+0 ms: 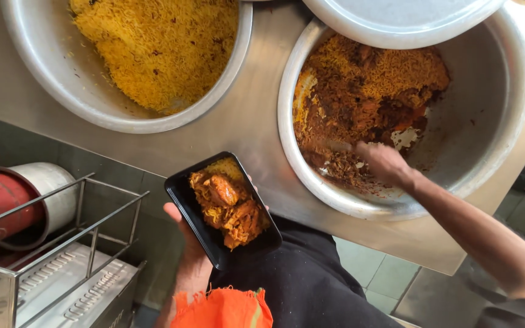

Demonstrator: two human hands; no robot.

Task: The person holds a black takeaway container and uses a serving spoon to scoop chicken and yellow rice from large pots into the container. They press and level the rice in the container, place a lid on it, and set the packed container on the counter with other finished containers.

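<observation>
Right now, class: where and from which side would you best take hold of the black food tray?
Grip the black tray from underneath, palm up, as the left hand does: it is shallow, open-topped and loaded with rice and meat, so it probably must stay level.

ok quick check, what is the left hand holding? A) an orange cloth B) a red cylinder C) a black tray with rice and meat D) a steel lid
C: the left hand grips a black tray of rice and meat pieces from below, held in front of the counter, while the right hand reaches into the big pot with a spoon that is blurred.
</observation>
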